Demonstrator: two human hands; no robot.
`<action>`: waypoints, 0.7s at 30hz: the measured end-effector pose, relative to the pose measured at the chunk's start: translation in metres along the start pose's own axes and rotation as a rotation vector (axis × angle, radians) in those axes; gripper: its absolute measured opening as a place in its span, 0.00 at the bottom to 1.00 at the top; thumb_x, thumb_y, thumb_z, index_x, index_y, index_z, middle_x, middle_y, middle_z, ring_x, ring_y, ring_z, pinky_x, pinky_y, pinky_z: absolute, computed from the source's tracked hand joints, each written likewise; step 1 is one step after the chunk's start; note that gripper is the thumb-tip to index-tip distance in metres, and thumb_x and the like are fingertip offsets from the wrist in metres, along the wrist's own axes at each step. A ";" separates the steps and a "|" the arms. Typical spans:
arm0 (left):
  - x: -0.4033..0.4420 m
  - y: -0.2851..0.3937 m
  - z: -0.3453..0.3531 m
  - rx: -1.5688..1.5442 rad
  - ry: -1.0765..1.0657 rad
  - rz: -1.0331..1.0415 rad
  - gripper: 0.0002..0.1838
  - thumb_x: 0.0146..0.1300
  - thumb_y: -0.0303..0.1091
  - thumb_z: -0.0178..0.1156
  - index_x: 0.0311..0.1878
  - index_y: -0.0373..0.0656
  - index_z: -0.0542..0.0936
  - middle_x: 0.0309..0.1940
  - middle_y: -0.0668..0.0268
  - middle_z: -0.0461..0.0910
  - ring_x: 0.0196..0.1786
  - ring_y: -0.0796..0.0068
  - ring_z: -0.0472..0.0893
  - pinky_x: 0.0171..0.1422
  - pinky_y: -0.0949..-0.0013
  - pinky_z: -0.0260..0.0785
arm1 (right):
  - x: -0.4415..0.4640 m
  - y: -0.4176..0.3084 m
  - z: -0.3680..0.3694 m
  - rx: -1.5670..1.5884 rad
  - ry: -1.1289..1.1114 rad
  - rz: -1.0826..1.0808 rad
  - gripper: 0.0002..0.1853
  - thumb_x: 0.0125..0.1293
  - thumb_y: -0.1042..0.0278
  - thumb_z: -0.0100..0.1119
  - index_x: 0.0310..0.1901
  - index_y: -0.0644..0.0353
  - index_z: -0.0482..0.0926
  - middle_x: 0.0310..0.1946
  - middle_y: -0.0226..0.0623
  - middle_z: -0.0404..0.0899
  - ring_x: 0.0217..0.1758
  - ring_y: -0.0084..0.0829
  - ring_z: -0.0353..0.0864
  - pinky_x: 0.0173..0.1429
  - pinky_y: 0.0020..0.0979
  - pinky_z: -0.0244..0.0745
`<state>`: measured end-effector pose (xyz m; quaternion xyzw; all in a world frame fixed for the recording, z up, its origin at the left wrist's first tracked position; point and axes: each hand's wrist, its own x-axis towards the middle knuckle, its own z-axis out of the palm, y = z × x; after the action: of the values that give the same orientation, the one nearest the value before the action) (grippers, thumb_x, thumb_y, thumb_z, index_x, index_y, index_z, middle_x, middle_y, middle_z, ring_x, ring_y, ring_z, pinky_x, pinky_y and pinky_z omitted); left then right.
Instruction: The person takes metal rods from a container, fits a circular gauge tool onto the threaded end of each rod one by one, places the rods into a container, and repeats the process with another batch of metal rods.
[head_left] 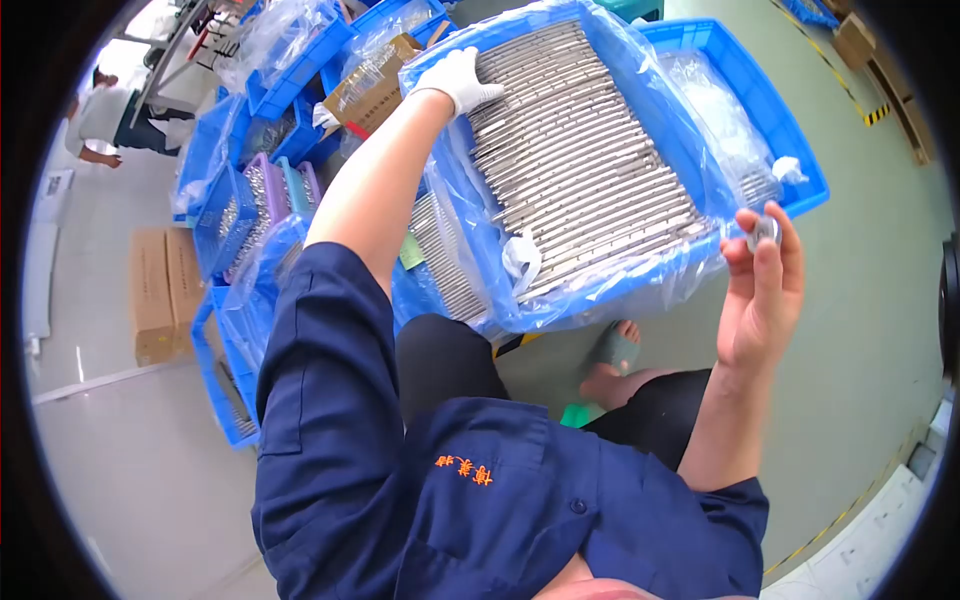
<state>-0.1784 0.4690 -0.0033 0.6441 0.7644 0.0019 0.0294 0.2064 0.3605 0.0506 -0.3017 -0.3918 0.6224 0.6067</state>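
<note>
My left hand (458,82), in a white glove, rests at the upper left of a blue bin (715,185) lined with clear plastic. Its thumb stretches over the ends of slim metal rods (585,150), which lie side by side in a stack and show small dark marks or holes. Bare and raised to the right of the bin, my right hand (765,290) pinches a small round shiny piece (765,232) between thumb and fingers. What that piece is made of I cannot make out. A scrap of white plastic (521,262) lies at the bin's lower left corner.
Behind stands another blue bin (800,120) with plastic-wrapped contents. More rods (445,255) lie lower left. Blue crates (215,215), a purple tray (262,205) of small metal parts and cardboard boxes (152,295) stand left. A person (105,120) is at the far left.
</note>
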 end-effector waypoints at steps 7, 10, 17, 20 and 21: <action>0.006 0.003 0.006 0.017 0.000 -0.023 0.45 0.47 0.64 0.60 0.60 0.38 0.67 0.54 0.47 0.70 0.57 0.52 0.71 0.61 0.60 0.63 | 0.002 0.008 0.003 0.018 -0.041 0.078 0.19 0.66 0.67 0.55 0.56 0.63 0.70 0.45 0.43 0.77 0.36 0.24 0.76 0.49 0.28 0.72; 0.012 0.003 0.002 0.005 -0.015 0.001 0.40 0.48 0.61 0.60 0.56 0.37 0.72 0.50 0.48 0.74 0.54 0.52 0.74 0.59 0.60 0.65 | 0.005 0.011 0.007 0.025 -0.042 0.097 0.19 0.65 0.67 0.55 0.56 0.63 0.70 0.45 0.43 0.77 0.36 0.24 0.76 0.49 0.28 0.72; 0.015 0.012 -0.003 -0.092 -0.119 -0.037 0.29 0.55 0.54 0.57 0.48 0.36 0.77 0.45 0.51 0.78 0.50 0.53 0.77 0.56 0.61 0.67 | 0.005 0.017 0.014 0.032 -0.046 0.136 0.19 0.64 0.68 0.56 0.56 0.64 0.70 0.44 0.43 0.77 0.36 0.25 0.76 0.48 0.27 0.73; 0.017 0.012 -0.005 -0.198 -0.231 0.012 0.30 0.53 0.53 0.59 0.48 0.36 0.77 0.45 0.50 0.78 0.50 0.54 0.77 0.56 0.62 0.66 | 0.007 0.016 0.015 0.032 -0.041 0.148 0.19 0.64 0.68 0.57 0.56 0.63 0.70 0.44 0.42 0.77 0.37 0.25 0.76 0.48 0.27 0.73; 0.018 0.013 -0.006 -0.231 -0.265 0.017 0.30 0.52 0.53 0.59 0.48 0.35 0.77 0.45 0.49 0.78 0.50 0.54 0.77 0.56 0.63 0.66 | 0.007 0.016 0.015 0.030 -0.037 0.151 0.19 0.64 0.68 0.57 0.55 0.63 0.70 0.44 0.42 0.77 0.37 0.25 0.76 0.48 0.27 0.73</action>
<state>-0.1692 0.4892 0.0027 0.6377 0.7429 0.0054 0.2037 0.1849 0.3659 0.0457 -0.3100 -0.3696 0.6777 0.5550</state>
